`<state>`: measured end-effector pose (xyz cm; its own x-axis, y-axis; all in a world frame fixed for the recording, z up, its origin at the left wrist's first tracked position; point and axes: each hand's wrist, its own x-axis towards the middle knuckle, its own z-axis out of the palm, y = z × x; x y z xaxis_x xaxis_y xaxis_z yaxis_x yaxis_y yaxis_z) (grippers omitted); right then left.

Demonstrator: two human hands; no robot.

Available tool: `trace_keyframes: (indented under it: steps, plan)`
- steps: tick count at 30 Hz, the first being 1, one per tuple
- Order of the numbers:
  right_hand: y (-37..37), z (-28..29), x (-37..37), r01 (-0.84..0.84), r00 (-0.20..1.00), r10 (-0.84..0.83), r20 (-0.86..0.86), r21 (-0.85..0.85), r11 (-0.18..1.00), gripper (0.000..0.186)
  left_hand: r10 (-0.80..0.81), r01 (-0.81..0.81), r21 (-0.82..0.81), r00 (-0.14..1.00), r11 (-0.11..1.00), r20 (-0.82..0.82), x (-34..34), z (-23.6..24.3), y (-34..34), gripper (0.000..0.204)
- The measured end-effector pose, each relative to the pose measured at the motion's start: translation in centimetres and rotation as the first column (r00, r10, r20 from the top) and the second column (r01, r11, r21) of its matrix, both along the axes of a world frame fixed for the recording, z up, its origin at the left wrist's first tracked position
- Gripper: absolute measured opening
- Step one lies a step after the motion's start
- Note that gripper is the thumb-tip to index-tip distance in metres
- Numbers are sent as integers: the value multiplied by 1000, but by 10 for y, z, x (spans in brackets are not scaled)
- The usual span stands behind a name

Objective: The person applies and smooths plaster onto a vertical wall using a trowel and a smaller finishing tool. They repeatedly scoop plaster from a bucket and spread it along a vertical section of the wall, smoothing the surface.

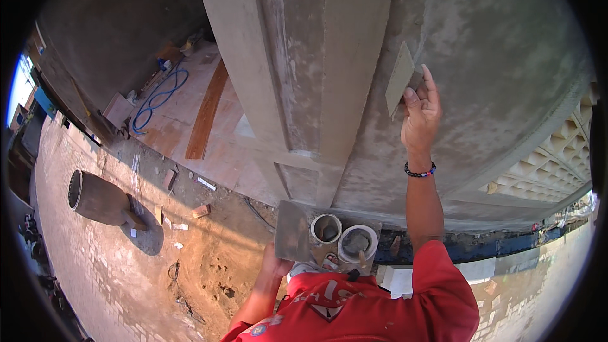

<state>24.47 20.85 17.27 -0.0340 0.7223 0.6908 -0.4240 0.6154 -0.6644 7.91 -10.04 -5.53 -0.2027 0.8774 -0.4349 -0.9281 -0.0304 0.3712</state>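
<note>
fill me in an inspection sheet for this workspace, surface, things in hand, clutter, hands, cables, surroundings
Surface: grey wall, patchy light and dark.
Things in hand: thin flat plate at the wall, contact unclear; grey board held low, near two pale buckets with grey contents.
Clutter: brick piece and scraps on sandy ground; brown plank on the floor inside.
Hands: right hand raised, fingers on the plate; left hand at the board's edge.
Cables: dark cable-like line; looped blue hose or cable.
Surroundings: dark drum on paving.
</note>
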Motion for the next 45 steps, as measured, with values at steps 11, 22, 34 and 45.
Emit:
trace_keyframes:
  steps: [11,22,34,45]
  plan:
    - [-1,-84,-18,69,986,-56,157,-83,994,50,-21,21,11,998,1000,63,7,-14,-2,29]
    - [-19,8,25,404,712,-627,316,545,735,36,1,-2,46,1000,999,19,1,-25,3,30]
    - [1,4,3,-43,456,-810,369,918,394,46,-30,22,94,996,995,80,14,-25,-3,30]
    - [-28,-125,26,14,692,-190,696,250,968,36,74,-76,21,995,997,69,2,-9,-23,33]
